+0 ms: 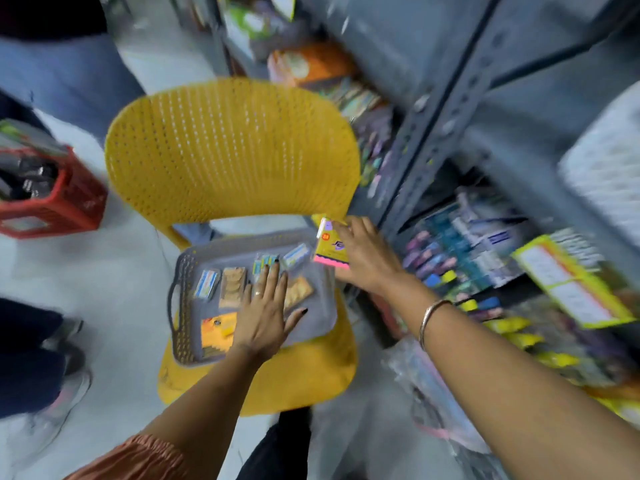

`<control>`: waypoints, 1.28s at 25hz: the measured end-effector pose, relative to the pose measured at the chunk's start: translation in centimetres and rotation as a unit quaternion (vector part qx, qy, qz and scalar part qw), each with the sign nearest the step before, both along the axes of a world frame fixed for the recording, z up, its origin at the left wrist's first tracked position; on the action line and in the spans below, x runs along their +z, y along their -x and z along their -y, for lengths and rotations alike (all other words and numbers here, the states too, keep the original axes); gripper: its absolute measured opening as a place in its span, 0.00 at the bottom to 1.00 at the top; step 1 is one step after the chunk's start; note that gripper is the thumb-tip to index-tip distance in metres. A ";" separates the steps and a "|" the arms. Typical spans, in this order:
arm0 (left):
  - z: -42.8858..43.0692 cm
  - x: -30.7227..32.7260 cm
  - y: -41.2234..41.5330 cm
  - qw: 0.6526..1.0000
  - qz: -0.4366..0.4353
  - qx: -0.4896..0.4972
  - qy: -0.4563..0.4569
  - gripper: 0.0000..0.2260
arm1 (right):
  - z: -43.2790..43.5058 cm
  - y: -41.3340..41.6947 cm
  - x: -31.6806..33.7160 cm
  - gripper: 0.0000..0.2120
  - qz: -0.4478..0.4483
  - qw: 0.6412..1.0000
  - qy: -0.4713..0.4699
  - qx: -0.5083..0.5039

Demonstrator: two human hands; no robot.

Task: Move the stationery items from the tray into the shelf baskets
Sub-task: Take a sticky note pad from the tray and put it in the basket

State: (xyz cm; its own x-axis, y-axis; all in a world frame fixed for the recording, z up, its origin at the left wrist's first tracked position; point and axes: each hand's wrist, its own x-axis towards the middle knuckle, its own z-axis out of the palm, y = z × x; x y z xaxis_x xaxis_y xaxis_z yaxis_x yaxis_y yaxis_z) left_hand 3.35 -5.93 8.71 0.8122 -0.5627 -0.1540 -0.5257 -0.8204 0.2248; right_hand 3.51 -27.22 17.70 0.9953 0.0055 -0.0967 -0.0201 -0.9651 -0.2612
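A grey tray (183, 289) rests on the seat of a yellow chair (232, 147). Small stationery packs lie in it: a white-blue pack (207, 284), tan packs (231, 287) and a yellow-orange pack (216, 332). My left hand (265, 313) hovers flat over the tray's middle, fingers spread, holding nothing. My right hand (363, 258) grips a yellow and pink packet (330, 249) at the tray's far right corner, close to the shelf. The grey metal shelf (450, 109) on the right holds blurred stationery (460, 258).
A red basket (52, 206) with dark items stands on the floor at left. People's legs and shoes (41, 358) are at the left edge. A yellow-framed card pack (575, 282) juts from the shelf. Plastic-wrapped goods (436, 403) lie on the floor beside the chair.
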 end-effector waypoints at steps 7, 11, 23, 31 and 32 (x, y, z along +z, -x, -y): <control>11.4 16.4 -1.8 0.973 0.143 -0.134 0.123 0.39 | 7.3 6.4 21.3 0.36 0.172 0.975 0.036 -0.140; 20.5 24.3 2.4 0.940 0.177 -0.206 0.205 0.40 | 13.6 14.1 28.3 0.36 0.220 0.938 0.051 -0.264; 32.3 24.6 21.8 0.799 0.102 -0.548 0.224 0.30 | 23.4 37.9 28.0 0.38 0.033 0.857 0.068 -0.510; 34.6 21.0 21.6 0.810 0.150 -0.557 0.108 0.37 | 23.6 40.9 22.3 0.44 -0.085 0.854 -0.018 -0.513; 34.6 21.0 21.7 0.812 0.151 -0.552 0.113 0.38 | 23.7 40.8 22.0 0.44 -0.097 0.855 -0.023 -0.509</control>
